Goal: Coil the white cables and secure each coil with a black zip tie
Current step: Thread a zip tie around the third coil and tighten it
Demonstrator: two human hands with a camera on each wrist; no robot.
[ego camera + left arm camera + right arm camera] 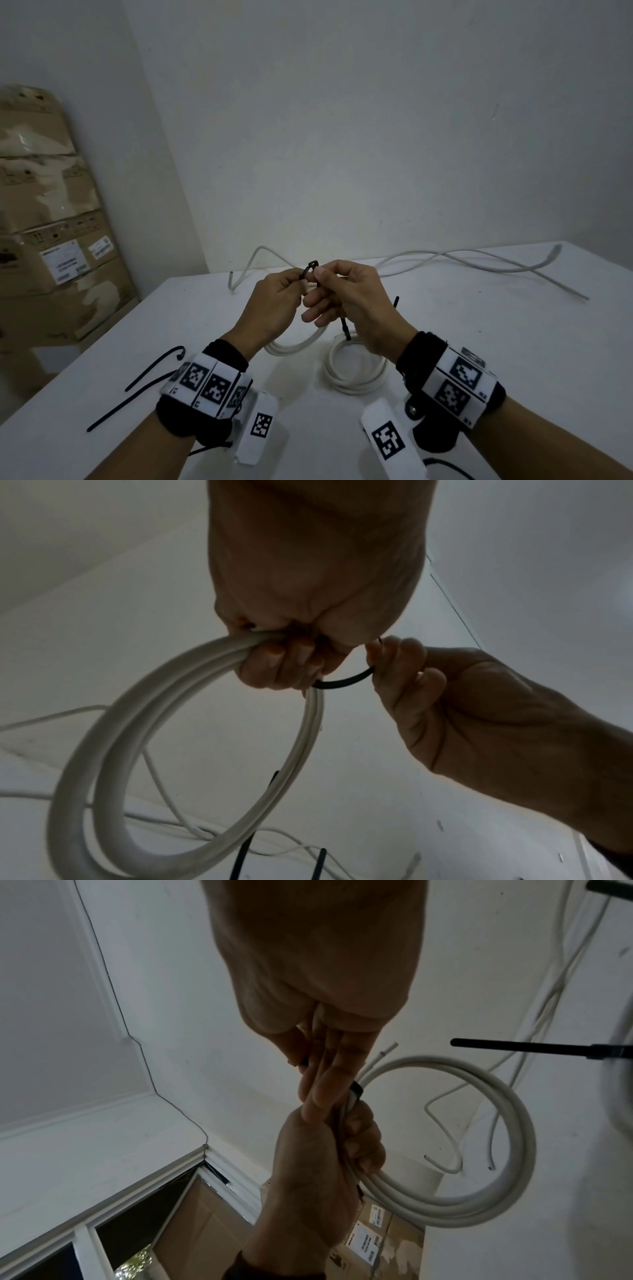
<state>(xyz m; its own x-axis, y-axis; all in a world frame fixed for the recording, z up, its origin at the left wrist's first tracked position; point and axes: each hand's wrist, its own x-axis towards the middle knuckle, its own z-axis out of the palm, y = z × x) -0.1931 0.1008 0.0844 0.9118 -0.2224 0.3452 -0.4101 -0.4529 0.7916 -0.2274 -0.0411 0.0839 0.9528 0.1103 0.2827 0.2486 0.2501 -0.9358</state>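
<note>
2 hands met above the white table (479, 342). The left hand (274, 305) had its fingers curled tight around a coil of white cable (113, 764), smooth and round like a hoop, hanging down below the fist. The right hand (352, 301) pinched a thin black zip tie (310, 269) with its thumb and first finger. The tie bent in a small loop between both hands, right by the top of the held coil, and its little square head stuck up above the fingers.

Just under the right hand, a 2nd coil (354, 368) lay flat on the table, with a black tie (346, 329) standing up stiff from it. At the left, near the table edge, 2 long loose zip ties (144, 387) lay straight, and 1 had a hooked end. Far back, more white cable (479, 262) lay uncoiled in long wavy lines. Brown cardboard boxes (51, 205) with shiny tape were stacked by the wall at the left. Both wrists wore black bands (212, 383) with black-and-white square patterns.
</note>
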